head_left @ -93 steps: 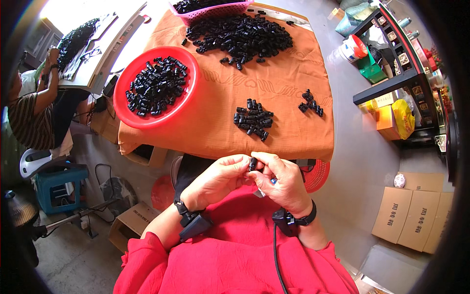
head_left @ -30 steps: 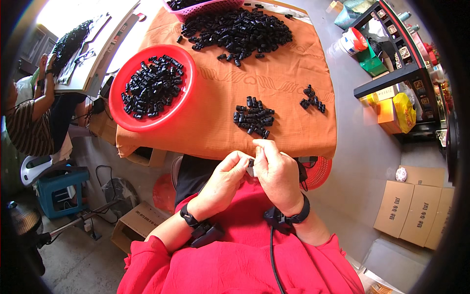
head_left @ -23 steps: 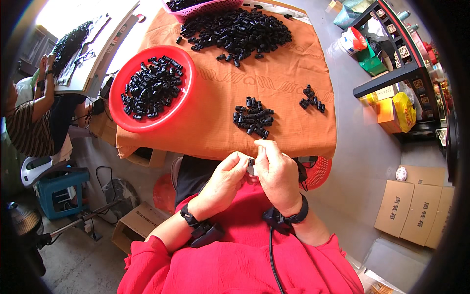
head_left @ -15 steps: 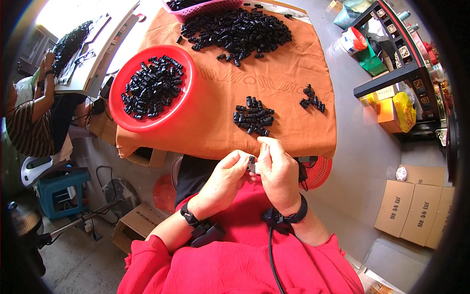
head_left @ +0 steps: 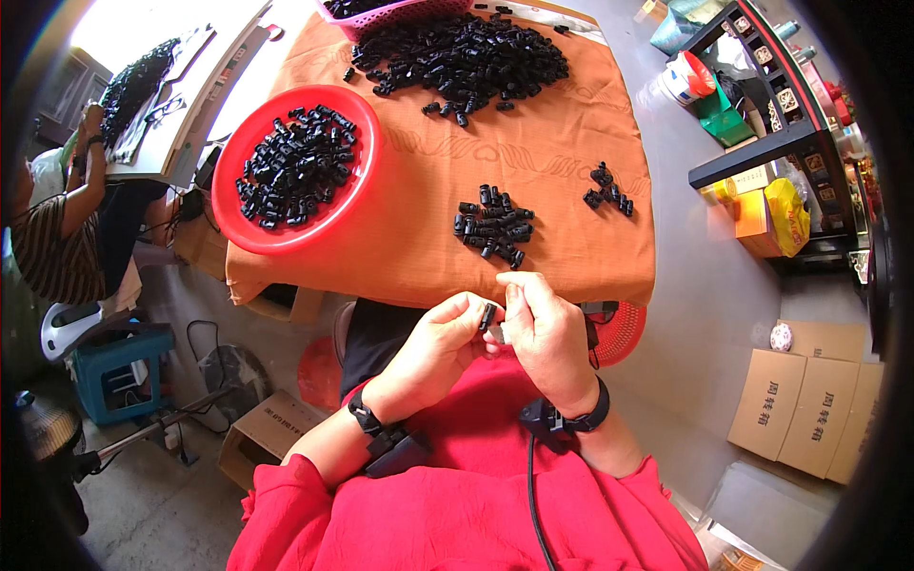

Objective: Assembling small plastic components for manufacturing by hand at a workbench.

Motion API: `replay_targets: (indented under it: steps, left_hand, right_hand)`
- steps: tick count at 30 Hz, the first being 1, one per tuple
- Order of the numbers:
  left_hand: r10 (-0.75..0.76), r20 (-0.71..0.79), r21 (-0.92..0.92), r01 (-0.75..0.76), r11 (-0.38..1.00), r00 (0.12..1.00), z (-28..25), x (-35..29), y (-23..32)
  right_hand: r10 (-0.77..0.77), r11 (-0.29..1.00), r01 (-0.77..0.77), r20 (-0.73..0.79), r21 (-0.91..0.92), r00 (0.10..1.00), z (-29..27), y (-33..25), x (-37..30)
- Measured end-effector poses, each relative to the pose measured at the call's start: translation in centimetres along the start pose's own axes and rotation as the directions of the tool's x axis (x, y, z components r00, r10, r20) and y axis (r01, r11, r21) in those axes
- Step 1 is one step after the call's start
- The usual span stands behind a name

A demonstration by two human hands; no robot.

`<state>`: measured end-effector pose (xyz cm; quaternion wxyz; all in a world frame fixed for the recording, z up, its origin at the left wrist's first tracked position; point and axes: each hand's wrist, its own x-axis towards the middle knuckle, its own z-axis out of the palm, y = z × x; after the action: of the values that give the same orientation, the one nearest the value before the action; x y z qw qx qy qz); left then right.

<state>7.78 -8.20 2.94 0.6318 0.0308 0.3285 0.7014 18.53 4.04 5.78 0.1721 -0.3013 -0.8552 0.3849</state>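
Black plastic, a small clip-like part (head_left: 487, 315), sits pinched between the fingertips of my left hand (head_left: 433, 347) and my right hand (head_left: 545, 335), held just below the near edge of the table. Both hands are closed around it: the left thumb and forefinger clamp one end, the right fingers curl over the other, and a pale bit shows between them that I cannot make out. I judge this as the fitting step, two pieces being pressed together; the next move would call for a firm, aligned squeeze without letting the part twist.

Outward from the grip, each wrist carries a dark band, and a cable runs from the right one over my red top. On the orange cloth (head_left: 552, 238) lie a small heap of black parts (head_left: 493, 226) nearest my hands, a smaller cluster (head_left: 607, 190) to its right, and a large pile (head_left: 457, 59) at the far side. A red bowl (head_left: 357, 181) holding more parts stands to the left. Another person's arm (head_left: 81, 195) works at a bench far left.
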Motion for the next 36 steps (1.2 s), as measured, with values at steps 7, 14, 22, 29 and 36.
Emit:
replay_targets:
  steps: [7,14,22,29,36]
  left_hand:
    - [0.026,-0.021,0.003,-0.026,1.000,0.999,0.0,-0.1,-0.1]
    - [0.065,-0.032,0.135,-0.060,0.989,0.997,-0.3,0.1,-0.7]
    - [0.073,-0.035,0.156,-0.067,0.985,0.997,-0.4,0.0,-0.7]
    - [-0.019,-0.035,0.045,0.021,0.999,0.999,-0.2,0.0,0.1]
    - [-0.115,0.256,-0.239,0.178,0.955,0.960,-4.1,1.5,1.7]
  right_hand:
    - [-0.044,0.997,0.043,0.025,0.057,0.999,0.0,-0.2,-0.3]
    - [-0.061,0.997,0.058,-0.045,-0.057,0.997,0.4,-0.1,0.0]
    - [-0.059,0.993,0.050,-0.088,-0.103,0.994,0.5,-0.1,0.2]
    - [0.022,1.000,-0.020,-0.113,0.017,0.993,0.0,0.4,0.4]
    - [0.070,0.988,-0.060,-0.065,0.139,0.995,-0.3,0.3,0.2]
